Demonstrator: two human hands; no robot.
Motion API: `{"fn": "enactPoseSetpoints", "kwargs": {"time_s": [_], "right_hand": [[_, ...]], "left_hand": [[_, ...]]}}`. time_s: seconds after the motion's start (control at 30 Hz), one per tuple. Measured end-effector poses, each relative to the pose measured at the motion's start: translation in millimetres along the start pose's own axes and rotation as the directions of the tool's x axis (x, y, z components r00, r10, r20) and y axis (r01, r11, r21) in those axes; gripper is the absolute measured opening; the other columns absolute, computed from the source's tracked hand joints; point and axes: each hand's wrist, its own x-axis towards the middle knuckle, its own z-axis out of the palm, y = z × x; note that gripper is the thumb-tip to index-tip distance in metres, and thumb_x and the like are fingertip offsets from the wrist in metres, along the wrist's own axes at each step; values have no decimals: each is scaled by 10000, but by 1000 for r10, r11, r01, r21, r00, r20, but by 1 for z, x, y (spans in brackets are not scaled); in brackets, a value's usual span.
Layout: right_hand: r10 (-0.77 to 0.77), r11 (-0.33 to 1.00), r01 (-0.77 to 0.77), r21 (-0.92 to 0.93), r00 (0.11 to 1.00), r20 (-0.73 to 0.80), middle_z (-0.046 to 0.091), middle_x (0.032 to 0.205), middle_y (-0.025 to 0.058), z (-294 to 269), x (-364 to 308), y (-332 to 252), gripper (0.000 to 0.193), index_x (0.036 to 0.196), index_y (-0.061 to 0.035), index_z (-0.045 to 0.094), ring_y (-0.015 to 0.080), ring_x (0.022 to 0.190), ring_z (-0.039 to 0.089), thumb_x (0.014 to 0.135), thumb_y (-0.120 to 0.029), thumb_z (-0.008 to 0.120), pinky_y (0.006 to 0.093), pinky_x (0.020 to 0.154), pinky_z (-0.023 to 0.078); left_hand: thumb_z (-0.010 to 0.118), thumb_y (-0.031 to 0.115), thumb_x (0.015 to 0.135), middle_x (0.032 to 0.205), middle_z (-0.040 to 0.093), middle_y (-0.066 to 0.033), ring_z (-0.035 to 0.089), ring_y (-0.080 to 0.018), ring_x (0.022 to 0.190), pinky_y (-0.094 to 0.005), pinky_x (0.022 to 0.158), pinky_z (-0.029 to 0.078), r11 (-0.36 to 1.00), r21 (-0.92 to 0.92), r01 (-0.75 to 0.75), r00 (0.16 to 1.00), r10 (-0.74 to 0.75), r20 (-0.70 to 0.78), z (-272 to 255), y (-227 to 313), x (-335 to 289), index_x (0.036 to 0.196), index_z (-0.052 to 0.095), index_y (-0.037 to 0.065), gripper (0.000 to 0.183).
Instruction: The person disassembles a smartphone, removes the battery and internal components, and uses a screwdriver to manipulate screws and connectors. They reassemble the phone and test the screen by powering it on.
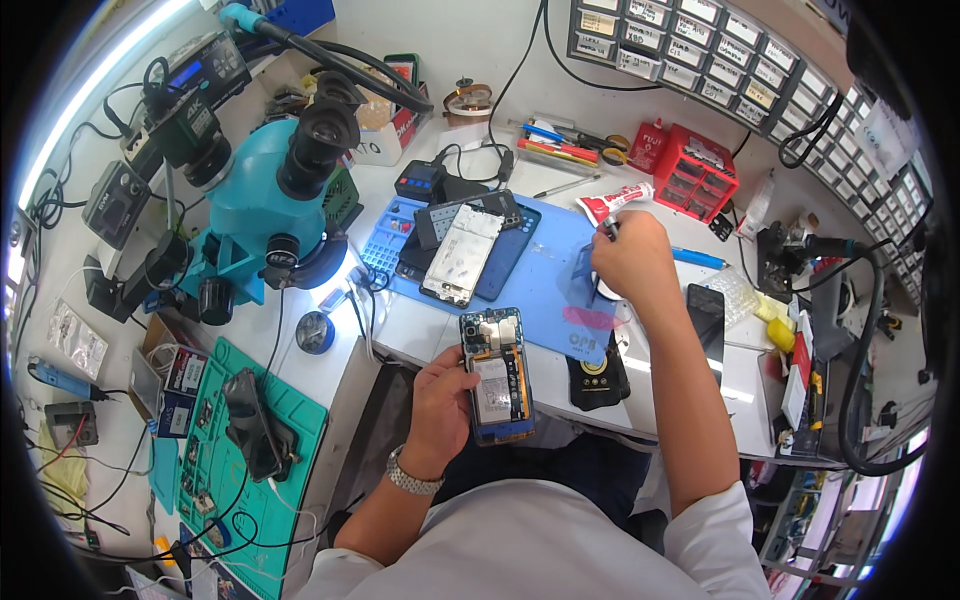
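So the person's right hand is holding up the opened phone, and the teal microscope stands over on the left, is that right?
Not quite: the head view shows the opened phone in the left hand. The teal microscope does stand on the left.

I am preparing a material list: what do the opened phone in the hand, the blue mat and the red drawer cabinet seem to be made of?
Opened phone: mixed; silvery, probably metal shields near its top, and a battery with satin, foil-like wrap.
Blue mat: probably silicone, matte, judging by its even, low-sheen surface.
Red drawer cabinet: likely smooth moulded plastic; its drawer fronts look translucent.
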Motion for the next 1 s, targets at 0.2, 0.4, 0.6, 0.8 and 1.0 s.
{"fn": "enactPoseSetpoints", "kwargs": {"time_s": [0.2, 0.4, 0.6, 0.8, 1.0], "right_hand": [[78, 876, -121, 467, 991, 111, 777, 884, 114, -23, -36, 12, 178, 1132, 67, 780, 155, 759, 721, 991, -41, 778, 321, 735, 584], [-28, 671, -200, 714, 955, 294, 758, 894, 62, -2, -65, 21, 128, 1116, 42, 780, 124, 775, 703, 989, 24, 773, 283, 712, 569], [5, 681, -248, 689, 943, 334, 761, 876, 68, 6, -72, 21, 103, 1085, 36, 789, 124, 747, 694, 992, -9, 783, 277, 696, 558], [182, 851, -302, 430, 937, 297, 749, 803, 74, -3, -56, 58, 99, 1045, 43, 800, 136, 692, 681, 971, -23, 794, 316, 653, 552], [171, 968, -195, 161, 974, 150, 734, 752, 134, -5, -65, 52, 306, 1059, 57, 783, 226, 652, 691, 887, -170, 896, 379, 676, 567]], "left_hand": [[486, 28, 950, 1319, 721, -235, 745, -274, 1191, -401, 1090, 587, 999, 25, 26, 998, -27, 48, 3, -4, 5, 1429, 553, -162, 520], [512, 12, 979, 1253, 756, -198, 770, -224, 1098, -370, 1006, 626, 997, -41, 69, 993, -65, 97, 7, -15, 15, 1408, 600, -128, 460], [499, 59, 964, 1286, 736, -218, 752, -250, 1139, -388, 1040, 598, 994, 34, 100, 993, -102, 59, 16, -14, 13, 1404, 592, -143, 493], [566, 19, 985, 1202, 767, -176, 773, -205, 1045, -352, 959, 628, 993, 33, 113, 994, -112, -15, 15, -6, 5, 1347, 640, -120, 395], [670, 8, 1029, 1157, 783, -158, 777, -165, 991, -303, 886, 632, 993, 65, 102, 994, -99, -54, 16, -11, 11, 1355, 619, -101, 348]]}}
